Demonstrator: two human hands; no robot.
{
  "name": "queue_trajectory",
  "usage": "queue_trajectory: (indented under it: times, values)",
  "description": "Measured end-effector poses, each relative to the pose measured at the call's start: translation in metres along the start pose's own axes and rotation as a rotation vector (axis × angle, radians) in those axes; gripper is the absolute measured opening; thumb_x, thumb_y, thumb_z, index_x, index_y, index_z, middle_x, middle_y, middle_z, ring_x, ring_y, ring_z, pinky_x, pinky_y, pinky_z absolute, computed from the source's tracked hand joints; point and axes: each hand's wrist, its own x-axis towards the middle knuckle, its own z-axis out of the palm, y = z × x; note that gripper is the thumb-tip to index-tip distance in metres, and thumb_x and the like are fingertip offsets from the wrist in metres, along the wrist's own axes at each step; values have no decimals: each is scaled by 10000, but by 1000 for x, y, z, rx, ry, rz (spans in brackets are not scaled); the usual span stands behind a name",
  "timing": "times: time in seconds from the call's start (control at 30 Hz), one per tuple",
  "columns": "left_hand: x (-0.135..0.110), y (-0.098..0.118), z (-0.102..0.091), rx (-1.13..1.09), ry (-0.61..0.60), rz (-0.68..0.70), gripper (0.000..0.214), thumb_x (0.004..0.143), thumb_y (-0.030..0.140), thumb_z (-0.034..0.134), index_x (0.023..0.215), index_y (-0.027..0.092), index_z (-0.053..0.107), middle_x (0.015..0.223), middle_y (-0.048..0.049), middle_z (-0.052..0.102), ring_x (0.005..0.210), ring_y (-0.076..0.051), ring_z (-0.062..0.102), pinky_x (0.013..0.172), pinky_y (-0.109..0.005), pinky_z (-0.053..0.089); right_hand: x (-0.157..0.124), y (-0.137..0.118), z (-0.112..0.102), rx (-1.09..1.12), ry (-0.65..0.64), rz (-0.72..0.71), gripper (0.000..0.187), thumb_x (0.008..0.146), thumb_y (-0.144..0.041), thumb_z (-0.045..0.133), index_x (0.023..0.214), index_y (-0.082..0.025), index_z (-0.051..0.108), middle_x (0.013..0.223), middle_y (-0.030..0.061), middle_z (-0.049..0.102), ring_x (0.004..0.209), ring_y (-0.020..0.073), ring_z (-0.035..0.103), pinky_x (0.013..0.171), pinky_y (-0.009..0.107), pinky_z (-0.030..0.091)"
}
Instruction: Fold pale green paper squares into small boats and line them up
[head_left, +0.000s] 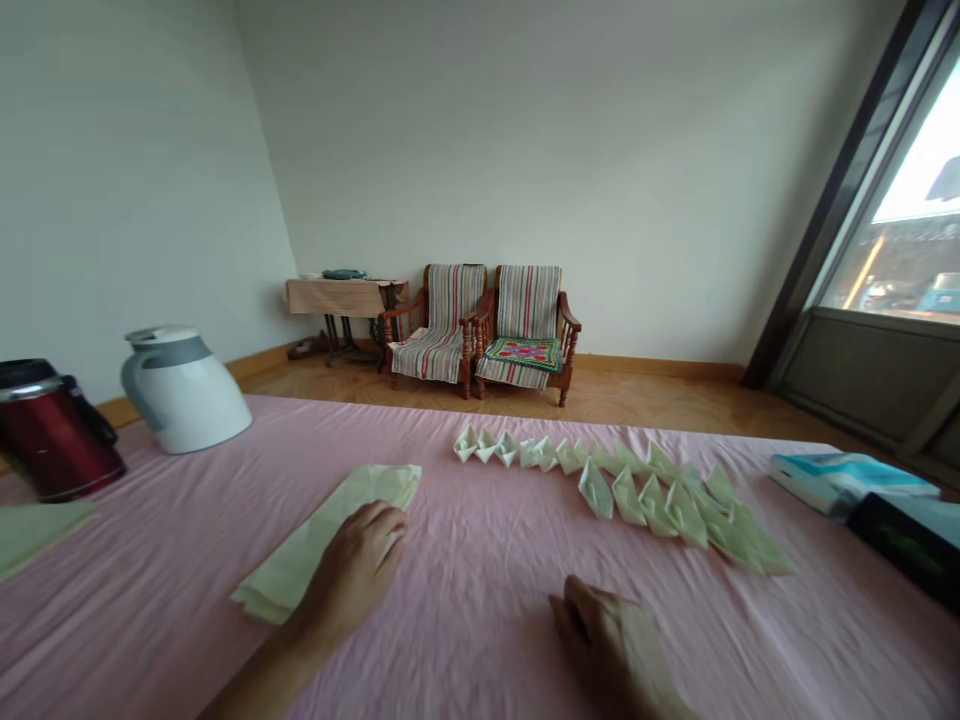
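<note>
Over the right side of a stack of pale yellow-green paper sheets (pixel 319 545) rests my left hand (pixel 364 555), its fingers curled and pressed together. A bit of pale paper shows between thumb and fingers. My right hand (pixel 611 640) lies on the pink cloth, loosely fisted, with nothing visible in it. Beyond it, folded paper pieces (pixel 596 490) with pointed tips, shaped like small boats or ingots, stand in rows. The back row runs left, and a denser group (pixel 686 515) sits to the right.
At left stand a white jug (pixel 199 405) with a grey handle and a red flask (pixel 56 440); more paper (pixel 41 530) lies in front. On the right are a blue-white tissue pack (pixel 847 475) and a black box (pixel 907 545). Two wooden armchairs (pixel 525 320) stand beyond the pink-covered surface (pixel 480 620).
</note>
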Motion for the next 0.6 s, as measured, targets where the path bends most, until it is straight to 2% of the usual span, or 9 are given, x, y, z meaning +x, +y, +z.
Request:
queue_trajectory:
  times: [0.07, 0.17, 0.33, 0.6]
  values:
    - [1, -14, -1, 50, 35, -81, 188, 832, 156, 474, 966, 179, 605, 980, -87, 629, 968, -256, 583, 873, -388, 453, 0, 1, 0, -2, -2, -5, 283, 907, -259, 410, 630, -229, 458, 482, -40, 543, 404, 119, 525, 459, 266, 204]
    - [1, -28, 2, 107, 56, -198, 306, 799, 232, 562, 1097, 163, 572, 1107, -124, 616, 1057, -306, 555, 915, -436, 429, -1, 2, -1, -7, -7, -13, 286, 910, -268, 420, 629, -231, 456, 472, -48, 532, 393, 114, 516, 452, 262, 209]
    - [-2, -40, 13, 124, 16, -339, 473, 791, 298, 596, 1233, 163, 497, 1176, -137, 613, 1096, -314, 571, 895, -413, 449, -2, 2, -3, -15, -21, -16, 304, 926, -288, 427, 627, -235, 449, 464, -57, 519, 392, 111, 518, 446, 253, 231]
    - [-3, -46, 15, 63, -20, -371, 437, 849, 282, 532, 1257, 147, 451, 1196, -136, 614, 1113, -262, 584, 928, -356, 439, -2, 4, -2, -6, -42, -17, 300, 927, -299, 429, 633, -240, 447, 469, -58, 531, 396, 114, 528, 443, 252, 237]
